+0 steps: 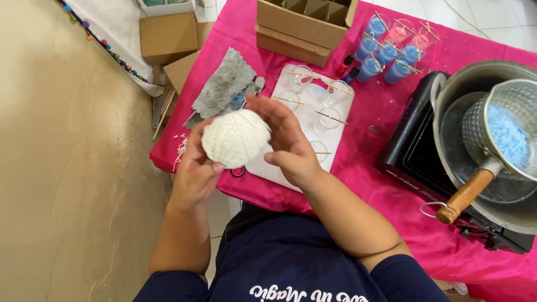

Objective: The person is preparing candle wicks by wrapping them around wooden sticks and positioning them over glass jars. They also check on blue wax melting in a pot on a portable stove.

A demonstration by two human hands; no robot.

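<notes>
— What's lying beyond the hands?
— A white tray (291, 168) of clear glasses (327, 120), and a grey cloth (224, 86) is resting left of it.
— And off to their right?
— A wooden-handled pot (503, 128) of blue flakes (506, 137) is sitting in a larger pot (464, 78).

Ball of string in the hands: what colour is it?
Cream-white, wound in crisscross strands. The ball of string shows best in the head view, the only one.

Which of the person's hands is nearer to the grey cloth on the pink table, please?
Left. The left hand cups the ball of white string just below the grey cloth; the right hand holds the ball's far side.
</notes>
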